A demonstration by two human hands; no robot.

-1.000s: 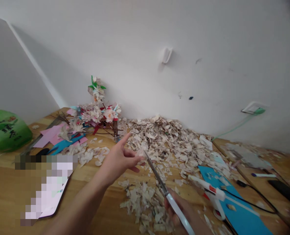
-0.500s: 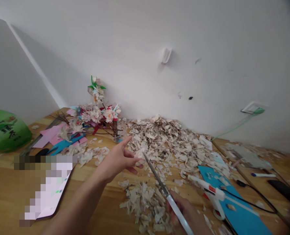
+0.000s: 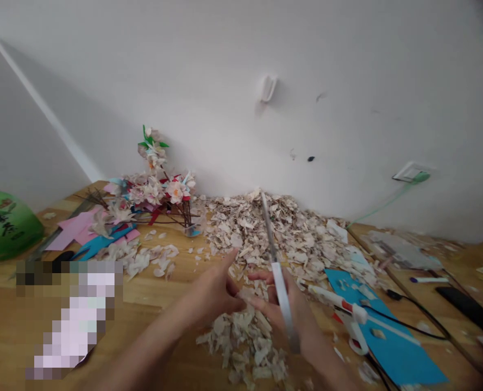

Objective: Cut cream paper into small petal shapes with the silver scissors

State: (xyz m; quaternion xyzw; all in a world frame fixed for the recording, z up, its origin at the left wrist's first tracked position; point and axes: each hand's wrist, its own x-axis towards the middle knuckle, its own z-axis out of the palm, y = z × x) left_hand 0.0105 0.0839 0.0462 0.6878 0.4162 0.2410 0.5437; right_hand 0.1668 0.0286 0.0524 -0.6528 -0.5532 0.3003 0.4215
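My left hand (image 3: pixel 214 288) is over the table, index finger stretched out and thumb closed towards the other fingers. A small pale dried petal (image 3: pixel 247 297) seems pinched at its thumb tip, partly hidden and blurred. My right hand (image 3: pixel 292 304) is wrapped round metal scissors (image 3: pixel 281 290), seen nearly edge-on, with the blades pointing up and away. The right thumb and index finger reach towards the left fingertips and nearly touch them. Below both hands lies a small heap of pale petals (image 3: pixel 245 345). A larger petal pile (image 3: pixel 261 222) spreads against the wall behind.
Handmade flowers on twigs (image 3: pixel 155 187) stand at back left, near pink paper (image 3: pixel 76 228) and a green bag (image 3: pixel 8 225). A blurred-out phone (image 3: pixel 78 320) lies left. At right are a glue gun (image 3: pixel 353 320), blue sheet (image 3: pixel 404 353), black cable (image 3: pixel 424 327) and marker (image 3: pixel 428 280).
My right hand has come up and left to meet my left hand, swinging the scissors more upright. The left hand has moved slightly lower. The view has shifted a little right.
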